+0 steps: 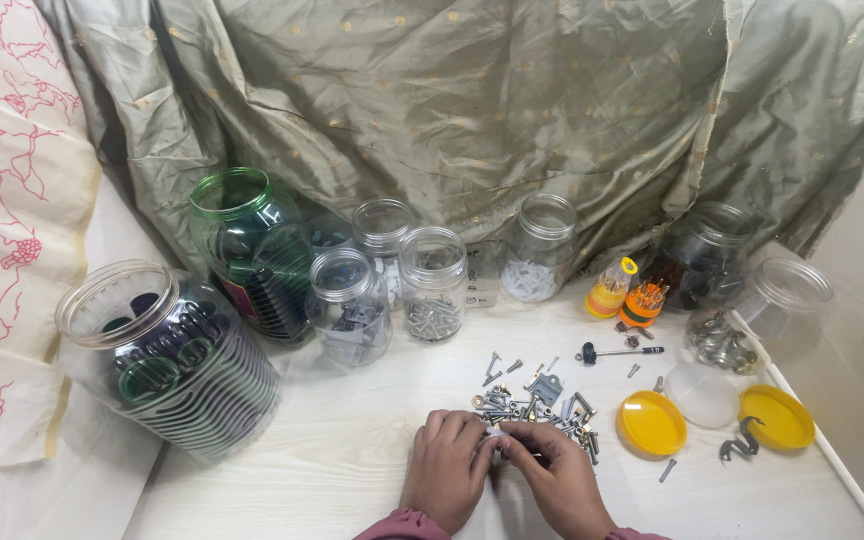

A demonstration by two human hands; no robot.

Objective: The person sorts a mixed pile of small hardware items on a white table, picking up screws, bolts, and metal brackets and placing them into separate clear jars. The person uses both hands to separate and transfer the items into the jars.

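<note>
Two hands meet at the near edge of the desk (352,470), over the front of a heap of loose screws (537,405). The left hand (447,465) and right hand (557,480) pinch a small pale piece (493,432) between their fingertips; both grips are closed down tight on it, though what the piece is stays too small to tell. Clear open jars (433,285) stand behind the heap, one holding screws; two yellow lids (652,423) lie to the right. My judgement: the piece could slip from so fine a pinch and vanish among the scattered hardware, and a sweeping wrist could push screws towards the desk's near edge
</note>
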